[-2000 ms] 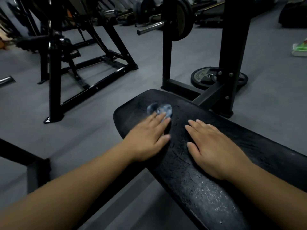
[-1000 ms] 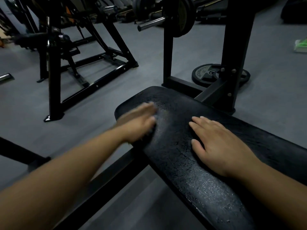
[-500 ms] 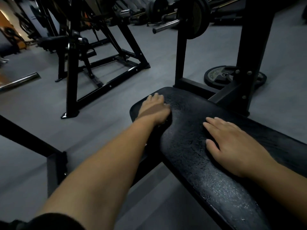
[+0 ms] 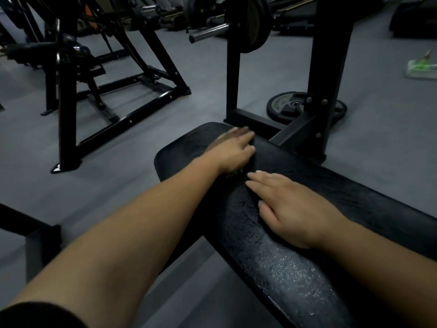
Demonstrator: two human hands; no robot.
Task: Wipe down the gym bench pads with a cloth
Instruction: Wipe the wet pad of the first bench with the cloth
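Observation:
The black bench pad runs from the lower right to its rounded far end at centre. Its surface looks cracked and wet. My left hand lies flat near the pad's far end, fingers straight and blurred by motion. The cloth is hidden beneath it, and only a small dark scrap shows at the heel of the hand. My right hand rests flat on the pad just behind the left hand, fingers spread and straight.
The bench's black uprights stand right behind the pad's far end, with a loaded barbell above. A weight plate lies on the grey floor. Another black machine frame stands at left. A green mop head lies far right.
My left hand has swept from the pad's left edge across to its far end near the frame. The bluish cloth seen two seconds ago is now covered. My right hand stayed put.

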